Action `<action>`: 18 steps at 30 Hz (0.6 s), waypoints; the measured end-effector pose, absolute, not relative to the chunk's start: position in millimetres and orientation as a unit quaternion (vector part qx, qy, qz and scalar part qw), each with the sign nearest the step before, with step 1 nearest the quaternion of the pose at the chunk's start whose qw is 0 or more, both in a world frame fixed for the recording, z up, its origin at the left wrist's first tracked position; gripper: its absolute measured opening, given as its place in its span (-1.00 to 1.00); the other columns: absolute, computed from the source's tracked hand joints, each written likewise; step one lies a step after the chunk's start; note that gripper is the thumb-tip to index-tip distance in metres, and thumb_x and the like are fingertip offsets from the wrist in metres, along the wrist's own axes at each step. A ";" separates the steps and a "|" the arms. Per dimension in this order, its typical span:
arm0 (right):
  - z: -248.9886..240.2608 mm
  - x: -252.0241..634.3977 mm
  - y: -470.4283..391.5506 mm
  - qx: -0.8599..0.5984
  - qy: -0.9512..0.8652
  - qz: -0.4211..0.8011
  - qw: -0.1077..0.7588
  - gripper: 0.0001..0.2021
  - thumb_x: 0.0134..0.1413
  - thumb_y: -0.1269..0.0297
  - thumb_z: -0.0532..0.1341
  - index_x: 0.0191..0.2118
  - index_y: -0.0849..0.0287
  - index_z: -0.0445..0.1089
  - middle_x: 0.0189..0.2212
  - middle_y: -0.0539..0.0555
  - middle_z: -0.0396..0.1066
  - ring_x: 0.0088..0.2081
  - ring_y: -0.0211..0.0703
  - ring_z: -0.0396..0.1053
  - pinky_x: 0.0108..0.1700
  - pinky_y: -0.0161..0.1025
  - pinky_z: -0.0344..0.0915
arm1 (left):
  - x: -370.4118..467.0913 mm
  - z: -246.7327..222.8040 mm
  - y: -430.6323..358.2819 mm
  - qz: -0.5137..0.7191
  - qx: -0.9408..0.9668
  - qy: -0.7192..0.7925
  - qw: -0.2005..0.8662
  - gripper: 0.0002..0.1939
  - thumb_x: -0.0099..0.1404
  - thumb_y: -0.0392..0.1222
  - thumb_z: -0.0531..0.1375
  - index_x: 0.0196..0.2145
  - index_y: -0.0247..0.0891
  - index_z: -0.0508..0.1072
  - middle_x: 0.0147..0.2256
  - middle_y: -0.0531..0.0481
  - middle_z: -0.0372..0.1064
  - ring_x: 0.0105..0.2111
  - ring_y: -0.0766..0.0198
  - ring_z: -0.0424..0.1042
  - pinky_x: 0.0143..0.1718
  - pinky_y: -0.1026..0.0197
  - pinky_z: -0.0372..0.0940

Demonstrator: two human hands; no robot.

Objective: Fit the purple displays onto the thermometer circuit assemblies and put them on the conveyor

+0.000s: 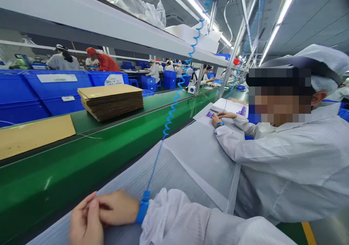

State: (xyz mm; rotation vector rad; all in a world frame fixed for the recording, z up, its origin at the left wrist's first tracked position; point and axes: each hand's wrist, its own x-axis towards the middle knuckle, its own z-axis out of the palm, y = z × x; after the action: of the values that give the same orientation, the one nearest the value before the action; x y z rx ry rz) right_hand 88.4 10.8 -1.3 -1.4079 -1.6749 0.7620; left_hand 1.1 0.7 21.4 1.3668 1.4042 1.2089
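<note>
- The left hand (pixel 85 219) is held at the lower left, with its fingers bent and drawn close together; its fingertips are brought against those of the right hand (pixel 117 207).
- The right hand is blurred and partly closed, with thumb and fingers turned toward the left hand. Whether anything small is pinched between the two cannot be told.
- A blue strap (pixel 143 207) is worn on the right wrist, just beside the cuff of a white sleeve (pixel 177 216); a coiled blue cord (pixel 169 118) is run upward from it.
- The sheet (pixel 163 172), pale and translucent, is spread over the bench below and beyond both hands, creased across its middle. Whether it is touched by either hand cannot be told.
- Alongside the sheet, a green conveyor (pixel 109 143) is seen. On its far side a cardboard stack (pixel 111 101) is set, with a flat board (pixel 35 136) laid to its left.
- Blue bins (pixel 58 85) are lined up behind, and a clear bag (pixel 141 10) is rested on the shelf (pixel 109 27) above.
- At the right, a co-worker (pixel 289 154) in white is bent over the bench; purple pieces (pixel 241 111) are seen near that person's hands (pixel 217 121).
</note>
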 end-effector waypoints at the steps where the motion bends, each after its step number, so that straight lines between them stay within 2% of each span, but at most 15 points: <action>1: 1.9 93.5 1.2 -0.562 -0.648 0.297 0.420 -0.93 -0.02 0.36 0.14 -0.48 0.13 0.29 -0.63 -0.22 0.24 -0.50 -0.39 0.28 -0.46 -0.51 0.11 | 2.2 21.1 2.1 0.479 0.540 0.550 0.420 -0.73 0.05 0.08 0.06 -0.26 0.13 0.37 -0.36 0.31 0.36 -0.26 0.16 0.36 -0.18 0.08 0.28; 5: 5.9 100.2 -32.0 -0.569 -0.618 0.308 0.447 -0.86 0.04 0.34 0.10 -0.47 0.17 0.34 -0.64 -0.13 0.28 -0.57 -0.37 0.25 -0.49 -0.48 0.15 | 2.1 15.8 0.1 0.490 0.549 0.494 0.463 -0.70 0.03 0.05 0.07 -0.32 -0.14 0.34 -0.37 0.08 0.35 -0.30 0.15 0.35 -0.13 0.04 0.25; 8: 3.6 92.7 -43.6 -0.561 -0.607 0.331 0.455 -0.76 0.08 0.31 -0.03 -0.43 0.21 0.36 -0.57 -0.01 0.36 -0.56 -0.30 0.27 -0.51 -0.42 0.18 | -3.2 10.0 -13.3 0.490 0.565 0.478 0.461 -0.77 0.07 -0.04 0.07 -0.36 -0.21 0.36 -0.33 -0.03 0.35 -0.27 0.14 0.33 -0.12 0.06 0.23; 9: 1.6 90.1 -43.8 -0.555 -0.608 0.341 0.454 -0.74 0.07 0.28 -0.04 -0.38 0.23 0.37 -0.52 0.05 0.39 -0.53 -0.25 0.29 -0.50 -0.38 0.21 | -4.8 7.6 -17.0 0.495 0.566 0.479 0.452 -0.81 0.09 -0.10 0.06 -0.36 -0.21 0.37 -0.35 -0.03 0.36 -0.29 0.17 0.34 -0.15 0.10 0.24; 12: -9.6 86.4 -38.1 -0.527 -0.622 0.366 0.449 -0.67 0.04 0.19 -0.04 -0.21 0.24 0.35 -0.33 0.20 0.44 -0.33 -0.06 0.37 -0.31 -0.21 0.29 | -7.6 -1.0 -24.5 0.510 0.558 0.494 0.430 -0.87 0.13 -0.25 0.04 -0.38 -0.21 0.38 -0.37 -0.02 0.38 -0.33 0.23 0.37 -0.23 0.19 0.29; 15: -24.1 90.1 -36.5 -0.550 -0.610 0.363 0.440 -0.71 -0.10 0.08 0.07 -0.33 0.14 0.38 -0.40 0.16 0.44 -0.33 0.03 0.39 -0.28 -0.16 0.31 | -3.4 -7.9 -32.0 0.524 0.534 0.516 0.418 -0.87 0.12 -0.34 0.07 -0.39 -0.21 0.39 -0.36 -0.01 0.39 -0.32 0.27 0.38 -0.23 0.24 0.30; 18: -34.2 95.3 -41.6 -0.566 -0.608 0.378 0.410 -0.75 -0.15 -0.01 0.11 -0.52 0.06 0.32 -0.65 0.04 0.31 -0.58 -0.07 0.29 -0.49 -0.21 0.26 | 0.7 -8.3 -25.6 0.530 0.485 0.554 0.419 -0.82 0.16 -0.39 0.02 -0.31 -0.24 0.37 -0.38 -0.03 0.38 -0.40 0.31 0.41 -0.36 0.28 0.34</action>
State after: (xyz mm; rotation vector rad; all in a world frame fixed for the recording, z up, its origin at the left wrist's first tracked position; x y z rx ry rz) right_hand 95.3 -41.6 -34.2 -1.4248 -1.5312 0.9513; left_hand 0.7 -25.6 -8.3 1.2167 1.3903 1.3296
